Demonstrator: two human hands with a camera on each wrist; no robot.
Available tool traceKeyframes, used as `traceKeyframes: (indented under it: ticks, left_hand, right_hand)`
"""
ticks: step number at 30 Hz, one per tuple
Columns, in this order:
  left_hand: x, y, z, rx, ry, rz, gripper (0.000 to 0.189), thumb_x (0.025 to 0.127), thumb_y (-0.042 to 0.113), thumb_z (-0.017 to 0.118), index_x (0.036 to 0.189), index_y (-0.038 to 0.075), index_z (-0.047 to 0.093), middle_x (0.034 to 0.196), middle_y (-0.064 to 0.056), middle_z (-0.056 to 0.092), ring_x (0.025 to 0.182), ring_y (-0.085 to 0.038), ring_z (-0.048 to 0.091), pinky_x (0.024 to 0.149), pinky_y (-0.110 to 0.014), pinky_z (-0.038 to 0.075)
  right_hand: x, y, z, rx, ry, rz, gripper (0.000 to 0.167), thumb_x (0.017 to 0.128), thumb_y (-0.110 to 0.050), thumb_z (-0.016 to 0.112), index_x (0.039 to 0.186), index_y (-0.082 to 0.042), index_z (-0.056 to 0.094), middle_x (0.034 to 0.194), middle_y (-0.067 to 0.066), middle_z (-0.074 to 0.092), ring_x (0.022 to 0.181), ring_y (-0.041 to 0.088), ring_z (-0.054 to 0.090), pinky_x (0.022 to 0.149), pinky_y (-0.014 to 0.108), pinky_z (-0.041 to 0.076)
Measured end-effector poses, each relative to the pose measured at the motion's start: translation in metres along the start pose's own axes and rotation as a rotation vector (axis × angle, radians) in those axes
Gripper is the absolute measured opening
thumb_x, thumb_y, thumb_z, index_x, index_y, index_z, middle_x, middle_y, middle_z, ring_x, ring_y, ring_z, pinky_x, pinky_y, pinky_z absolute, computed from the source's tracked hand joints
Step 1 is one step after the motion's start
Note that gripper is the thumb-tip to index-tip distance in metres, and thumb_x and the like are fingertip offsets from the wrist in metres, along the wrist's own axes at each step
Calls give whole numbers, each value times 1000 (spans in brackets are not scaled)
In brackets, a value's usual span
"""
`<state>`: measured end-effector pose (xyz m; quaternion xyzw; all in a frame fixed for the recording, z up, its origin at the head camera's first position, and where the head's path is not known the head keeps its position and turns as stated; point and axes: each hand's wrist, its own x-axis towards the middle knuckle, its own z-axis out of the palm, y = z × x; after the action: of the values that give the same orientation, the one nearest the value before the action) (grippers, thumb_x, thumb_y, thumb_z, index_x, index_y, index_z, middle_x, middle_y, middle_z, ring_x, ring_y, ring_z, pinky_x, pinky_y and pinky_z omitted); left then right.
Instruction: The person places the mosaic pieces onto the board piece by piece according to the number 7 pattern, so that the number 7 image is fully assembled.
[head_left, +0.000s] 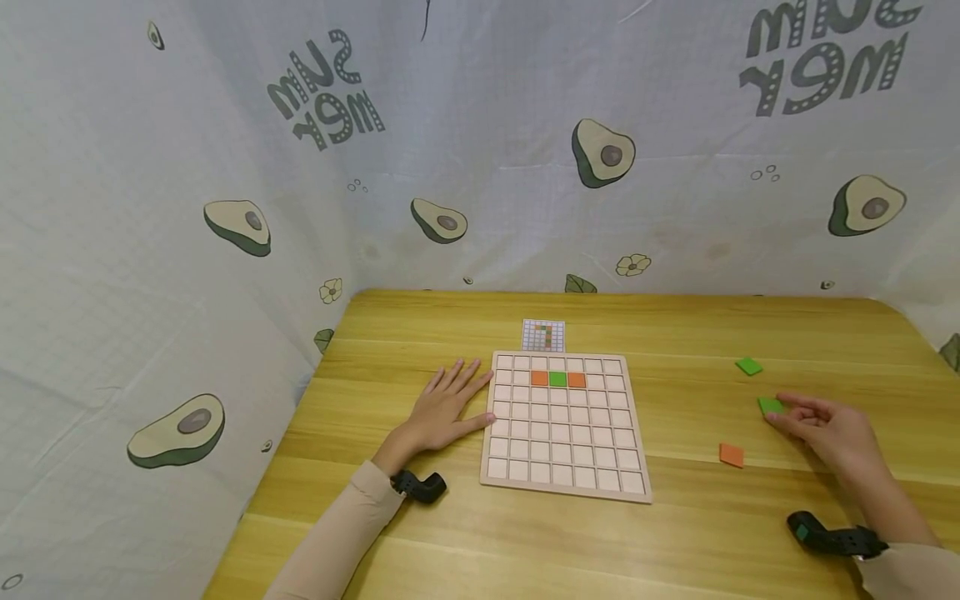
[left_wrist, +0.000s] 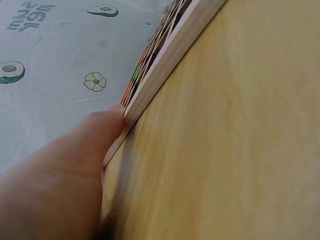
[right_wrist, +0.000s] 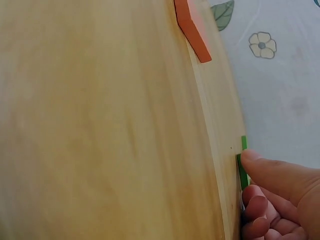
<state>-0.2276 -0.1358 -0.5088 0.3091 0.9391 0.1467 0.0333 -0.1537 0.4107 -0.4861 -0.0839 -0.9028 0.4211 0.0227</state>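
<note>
A pale wooden grid board (head_left: 566,433) lies on the table, with two orange tiles (head_left: 576,380) and a green tile (head_left: 558,379) between them in its second row. My left hand (head_left: 438,417) rests spread beside the board, thumb (left_wrist: 107,125) and forefinger at its left edge. At the right, my right hand (head_left: 832,429) pinches another green tile (head_left: 769,406) between thumb and forefinger, low at the table. In the right wrist view the thumb overlaps that green tile (right_wrist: 242,172); its other fingers are curled.
Behind the board lies a small printed pattern card (head_left: 543,335). A loose green tile (head_left: 748,367) is farther back on the right, and a loose orange tile (head_left: 731,455) lies nearer the front. A printed curtain (head_left: 495,150) hangs behind the table.
</note>
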Motion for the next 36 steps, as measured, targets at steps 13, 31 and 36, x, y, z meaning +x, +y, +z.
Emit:
traceKeyframes:
  ticks: [13, 31, 36]
  left_hand:
    - [0, -1, 2, 7, 13, 6, 76, 100, 64, 38, 162, 25, 16, 167, -4, 8, 152, -28, 0, 121, -49, -2]
    - [0, 1, -1, 12, -5, -4, 76, 100, 64, 37, 162, 26, 16, 167, -3, 7, 153, -27, 0, 121, -48, -2]
    - [0, 0, -1, 18, -6, -6, 75, 100, 64, 37, 162, 26, 16, 167, -3, 7, 153, -27, 0, 121, -48, -1]
  right_hand:
    - [1, -2, 4, -41, 5, -9, 59, 97, -24, 68, 130, 22, 51, 72, -9, 59, 61, 6, 47, 53, 22, 41]
    - [5, 0, 1, -133, -11, 0, 57, 97, -30, 68, 125, 18, 57, 75, -4, 59, 63, 8, 44, 54, 24, 37]
    - [5, 1, 4, -178, 7, -66, 53, 97, -28, 69, 121, 18, 61, 75, -2, 58, 62, 8, 43, 52, 24, 35]
